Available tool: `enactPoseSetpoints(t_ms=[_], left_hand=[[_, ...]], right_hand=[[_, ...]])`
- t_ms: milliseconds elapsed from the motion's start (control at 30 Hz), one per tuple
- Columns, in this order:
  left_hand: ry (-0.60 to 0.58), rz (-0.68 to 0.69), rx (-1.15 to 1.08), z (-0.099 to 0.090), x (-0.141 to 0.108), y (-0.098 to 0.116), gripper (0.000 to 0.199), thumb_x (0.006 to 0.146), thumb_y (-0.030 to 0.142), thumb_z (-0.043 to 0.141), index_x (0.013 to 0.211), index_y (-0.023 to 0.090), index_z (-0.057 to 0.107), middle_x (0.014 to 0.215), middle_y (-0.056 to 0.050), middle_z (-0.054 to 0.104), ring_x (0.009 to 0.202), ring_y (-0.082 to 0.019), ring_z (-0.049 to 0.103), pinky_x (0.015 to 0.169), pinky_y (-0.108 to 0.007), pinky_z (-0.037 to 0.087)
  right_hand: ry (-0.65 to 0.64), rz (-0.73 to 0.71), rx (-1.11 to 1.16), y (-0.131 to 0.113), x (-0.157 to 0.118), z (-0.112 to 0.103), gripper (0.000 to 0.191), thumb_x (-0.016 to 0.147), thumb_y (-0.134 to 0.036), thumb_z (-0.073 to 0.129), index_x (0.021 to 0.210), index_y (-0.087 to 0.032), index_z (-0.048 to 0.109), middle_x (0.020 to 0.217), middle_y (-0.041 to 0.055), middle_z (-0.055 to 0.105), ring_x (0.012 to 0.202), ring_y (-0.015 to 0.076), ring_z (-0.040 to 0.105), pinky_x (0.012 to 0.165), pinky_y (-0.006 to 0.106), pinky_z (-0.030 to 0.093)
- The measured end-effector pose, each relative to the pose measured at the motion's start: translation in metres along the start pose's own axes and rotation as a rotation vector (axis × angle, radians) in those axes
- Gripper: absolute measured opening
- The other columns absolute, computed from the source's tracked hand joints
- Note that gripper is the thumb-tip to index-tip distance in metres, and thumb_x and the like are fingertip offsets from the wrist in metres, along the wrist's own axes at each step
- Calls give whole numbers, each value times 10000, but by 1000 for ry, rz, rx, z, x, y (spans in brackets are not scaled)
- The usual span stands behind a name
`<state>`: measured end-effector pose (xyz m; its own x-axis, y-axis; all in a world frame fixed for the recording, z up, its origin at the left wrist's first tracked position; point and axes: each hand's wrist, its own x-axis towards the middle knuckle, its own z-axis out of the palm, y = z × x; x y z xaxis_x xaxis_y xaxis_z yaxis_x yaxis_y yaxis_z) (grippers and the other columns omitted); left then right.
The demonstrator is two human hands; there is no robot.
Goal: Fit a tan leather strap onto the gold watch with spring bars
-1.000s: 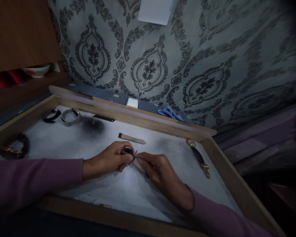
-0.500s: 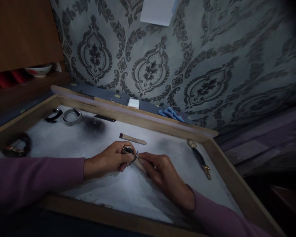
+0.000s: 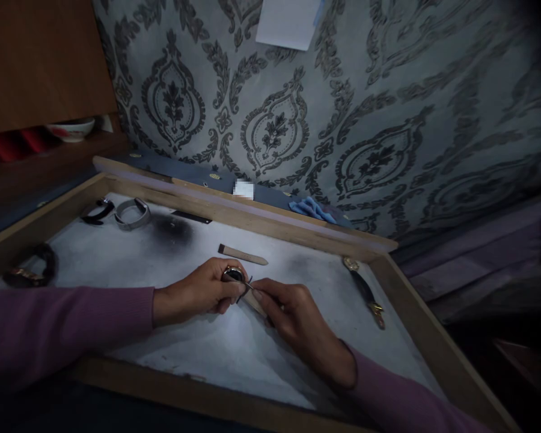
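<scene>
My left hand (image 3: 210,287) is closed round a watch (image 3: 232,275) with a dark face and a shiny rim, its thumb along the near edge. My right hand (image 3: 293,310) pinches a thin metal tool (image 3: 249,285), whose tip meets the watch's right edge beside the left thumb. A beige strap piece (image 3: 256,302) slants from the watch down under my right fingers; its far end is hidden there. Beyond my hands a loose strap piece (image 3: 243,254), beige with a dark end, lies flat on the white surface.
A wooden frame (image 3: 415,319) edges the white work surface. At left lie a dark watch (image 3: 29,267), a black-strapped watch (image 3: 98,211) and a grey band (image 3: 133,214); at right, a gold watch with black strap (image 3: 365,288). A blue cloth (image 3: 313,209) rests behind the frame.
Both hands stay almost in place with the watch and the tool. Only a slight shift at the tool's tip and the strap piece shows.
</scene>
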<state>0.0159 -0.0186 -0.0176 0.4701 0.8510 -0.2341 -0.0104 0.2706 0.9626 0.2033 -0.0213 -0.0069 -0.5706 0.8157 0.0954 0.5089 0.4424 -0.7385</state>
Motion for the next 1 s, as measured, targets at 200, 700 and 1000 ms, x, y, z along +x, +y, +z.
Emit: enactPoseSetpoints(t_ms=[200, 700, 1000], left_hand=[[-11, -1, 9, -1, 0, 0, 110, 748, 257, 578, 737, 183, 498, 452, 89, 433, 384, -62, 367, 391, -181, 255], [-36, -23, 15, -4, 2, 0, 148, 704, 288, 594, 759, 187, 500, 437, 91, 461, 377, -63, 376, 386, -177, 268], [-52, -33, 26, -6, 3, 0, 95, 704, 231, 574, 752, 184, 508, 427, 89, 463, 367, -60, 379, 375, -166, 271]], right_hand=[[2, 20, 17, 3, 0, 2, 269, 931, -242, 440, 814, -146, 662, 526, -23, 529, 466, 101, 469, 467, 212, 352], [-9, 43, 38, 4, 0, 2, 258, 919, -247, 426, 819, -145, 641, 559, -10, 559, 479, 108, 499, 469, 214, 370], [2, 51, 77, 9, 0, 5, 259, 918, -262, 430, 803, -152, 634, 553, -19, 534, 479, 106, 487, 461, 211, 363]])
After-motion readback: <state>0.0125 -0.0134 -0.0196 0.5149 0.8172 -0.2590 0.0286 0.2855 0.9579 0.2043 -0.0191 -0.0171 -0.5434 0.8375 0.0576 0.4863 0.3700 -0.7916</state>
